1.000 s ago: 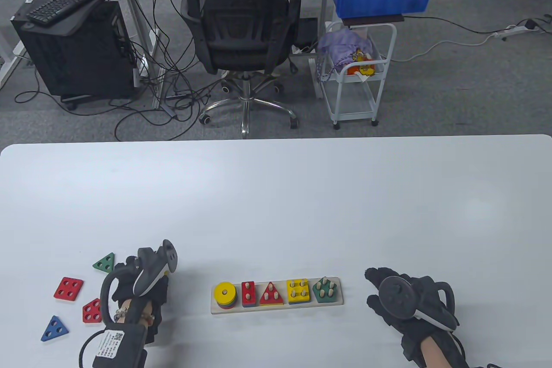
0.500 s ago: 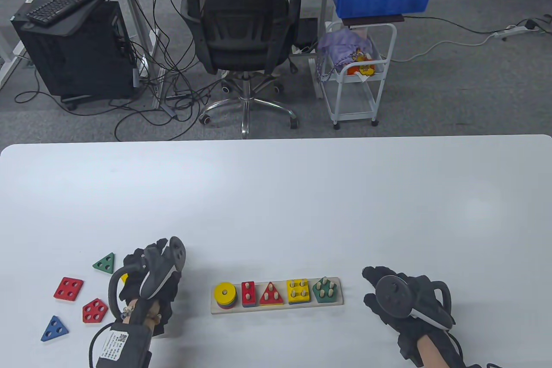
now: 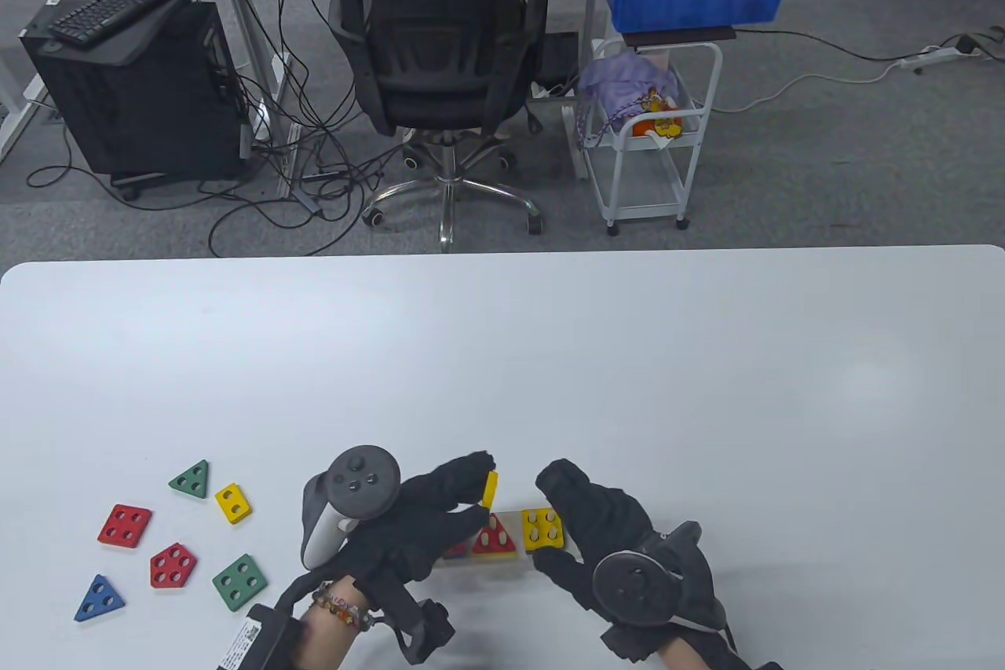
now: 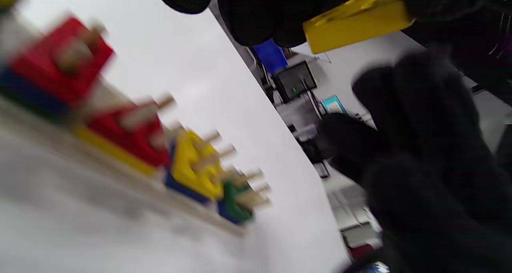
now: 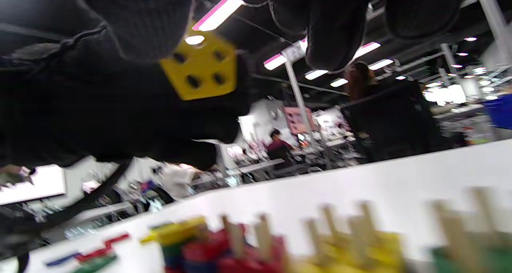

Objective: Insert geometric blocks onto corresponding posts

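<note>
Both hands have swung in over the board since a second ago. Then the left hand [image 3: 428, 517] sat among the loose blocks at the left, and the right hand [image 3: 608, 536] lay flat on the desk [image 3: 550, 356], right of the board. Two blocks it had covered now lie bare: a green block [image 3: 240, 582] and a small yellow block [image 3: 233, 503].

Nearest, the right hand rests over the board's right end, hiding the green stack; its fingers look loosely curled and hold nothing I can make out. The left hand pinches a yellow block [image 3: 490, 488] on edge between thumb and fingers, above the board [image 3: 502, 554], just beyond the red triangle [image 3: 494, 536]. The right wrist view shows four holes in it, so it likely belongs on the yellow square stack [image 3: 543, 529] just to the right. Loose at the left remain a blue triangle [image 3: 99, 598], red pentagon [image 3: 172, 566], red square [image 3: 124, 525] and green triangle [image 3: 191, 479].

Risk: held on edge, the block must be laid flat and squared up; tilted holes could catch on the pegs. The right hand crowds the target.
</note>
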`<state>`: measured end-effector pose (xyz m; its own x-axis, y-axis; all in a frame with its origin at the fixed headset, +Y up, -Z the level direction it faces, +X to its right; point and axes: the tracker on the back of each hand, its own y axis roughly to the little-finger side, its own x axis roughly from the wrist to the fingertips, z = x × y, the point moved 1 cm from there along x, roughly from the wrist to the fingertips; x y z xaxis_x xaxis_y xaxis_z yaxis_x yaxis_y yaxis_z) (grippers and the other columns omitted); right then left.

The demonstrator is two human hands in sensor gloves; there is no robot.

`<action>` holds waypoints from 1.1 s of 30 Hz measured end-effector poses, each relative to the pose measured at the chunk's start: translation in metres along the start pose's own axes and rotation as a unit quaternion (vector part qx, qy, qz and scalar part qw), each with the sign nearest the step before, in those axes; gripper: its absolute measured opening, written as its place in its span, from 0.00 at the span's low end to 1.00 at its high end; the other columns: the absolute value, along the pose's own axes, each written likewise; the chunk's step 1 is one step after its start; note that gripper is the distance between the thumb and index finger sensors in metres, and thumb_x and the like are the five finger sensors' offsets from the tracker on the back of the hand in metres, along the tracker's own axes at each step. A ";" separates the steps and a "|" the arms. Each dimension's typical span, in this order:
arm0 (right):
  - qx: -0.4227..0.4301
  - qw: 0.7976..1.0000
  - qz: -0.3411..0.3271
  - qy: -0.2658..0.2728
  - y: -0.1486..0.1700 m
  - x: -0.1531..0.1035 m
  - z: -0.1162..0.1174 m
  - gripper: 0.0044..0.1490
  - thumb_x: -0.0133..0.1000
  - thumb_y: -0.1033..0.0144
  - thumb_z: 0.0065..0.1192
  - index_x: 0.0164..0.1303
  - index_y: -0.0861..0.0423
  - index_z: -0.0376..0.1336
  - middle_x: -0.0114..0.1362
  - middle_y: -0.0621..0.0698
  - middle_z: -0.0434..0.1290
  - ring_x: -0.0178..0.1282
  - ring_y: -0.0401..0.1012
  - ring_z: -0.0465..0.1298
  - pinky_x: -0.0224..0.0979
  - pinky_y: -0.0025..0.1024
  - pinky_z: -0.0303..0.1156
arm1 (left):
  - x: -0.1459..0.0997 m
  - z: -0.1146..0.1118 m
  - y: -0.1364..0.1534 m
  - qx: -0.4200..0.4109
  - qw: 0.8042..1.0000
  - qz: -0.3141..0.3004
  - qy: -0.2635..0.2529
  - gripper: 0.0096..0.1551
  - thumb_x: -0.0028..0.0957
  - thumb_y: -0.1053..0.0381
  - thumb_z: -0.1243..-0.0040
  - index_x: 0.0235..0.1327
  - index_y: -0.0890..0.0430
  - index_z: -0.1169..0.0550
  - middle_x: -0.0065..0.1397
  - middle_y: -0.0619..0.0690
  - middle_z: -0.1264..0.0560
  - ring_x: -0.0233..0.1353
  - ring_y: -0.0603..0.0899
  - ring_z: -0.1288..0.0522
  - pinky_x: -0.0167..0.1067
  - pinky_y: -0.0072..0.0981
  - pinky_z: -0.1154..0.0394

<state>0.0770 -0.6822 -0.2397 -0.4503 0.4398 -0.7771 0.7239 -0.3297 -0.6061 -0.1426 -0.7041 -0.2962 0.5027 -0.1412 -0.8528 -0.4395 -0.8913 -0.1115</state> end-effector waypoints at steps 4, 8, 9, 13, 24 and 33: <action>-0.006 0.999 -0.017 0.049 -0.010 0.002 0.006 0.54 0.47 0.47 0.67 0.76 0.57 0.46 0.78 0.62 0.57 0.71 0.57 0.72 0.65 0.64 0.68 | 0.002 -0.018 -0.002 -0.073 0.997 -0.008 0.037 0.44 0.42 0.32 0.40 0.74 0.40 0.39 0.79 0.39 0.32 0.79 0.51 0.31 0.78 0.52 0.37; -0.004 0.996 -0.026 0.080 -0.010 0.000 0.002 0.45 0.48 0.50 0.66 0.72 0.54 0.53 0.74 0.57 0.64 0.66 0.54 0.76 0.63 0.62 0.70 | 0.004 -0.023 0.004 -0.092 0.995 -0.004 0.050 0.45 0.42 0.32 0.39 0.73 0.42 0.39 0.79 0.40 0.31 0.78 0.51 0.31 0.77 0.51 0.36; -0.001 0.997 -0.024 0.078 -0.010 -0.001 0.002 0.45 0.47 0.50 0.67 0.71 0.53 0.54 0.74 0.57 0.65 0.66 0.53 0.76 0.63 0.62 0.70 | 0.004 -0.024 0.005 -0.101 0.993 -0.004 0.057 0.45 0.42 0.33 0.39 0.74 0.42 0.39 0.79 0.40 0.32 0.78 0.51 0.31 0.77 0.51 0.37; -0.003 0.996 -0.035 0.080 -0.008 -0.002 -0.001 0.44 0.44 0.52 0.71 0.69 0.52 0.57 0.73 0.56 0.67 0.65 0.53 0.76 0.63 0.62 0.70 | 0.005 -0.028 0.006 -0.098 0.992 -0.007 0.076 0.44 0.44 0.34 0.39 0.75 0.42 0.40 0.81 0.40 0.34 0.81 0.51 0.34 0.78 0.53 0.38; -0.126 0.992 0.013 -0.026 0.045 -0.001 -0.010 0.42 0.41 0.58 0.76 0.67 0.49 0.61 0.74 0.57 0.68 0.63 0.52 0.78 0.66 0.62 0.69 | -0.030 0.039 0.011 0.260 0.960 0.038 -0.095 0.39 0.45 0.34 0.45 0.73 0.38 0.36 0.84 0.40 0.38 0.85 0.54 0.40 0.80 0.58 0.44; -0.172 0.969 0.021 -0.173 0.058 -0.002 0.022 0.41 0.41 0.61 0.75 0.66 0.50 0.63 0.74 0.59 0.68 0.64 0.53 0.77 0.68 0.65 0.67 | -0.051 0.098 0.038 0.499 0.824 0.179 -0.199 0.38 0.44 0.33 0.46 0.72 0.35 0.35 0.84 0.38 0.38 0.86 0.52 0.40 0.81 0.59 0.46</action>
<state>0.1082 -0.7208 -0.2766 -0.5215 0.1051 -0.8467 0.8504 -0.0168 -0.5259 -0.2575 -0.6887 -0.3065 0.0124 0.0112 -0.9999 -0.9999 0.0035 -0.0124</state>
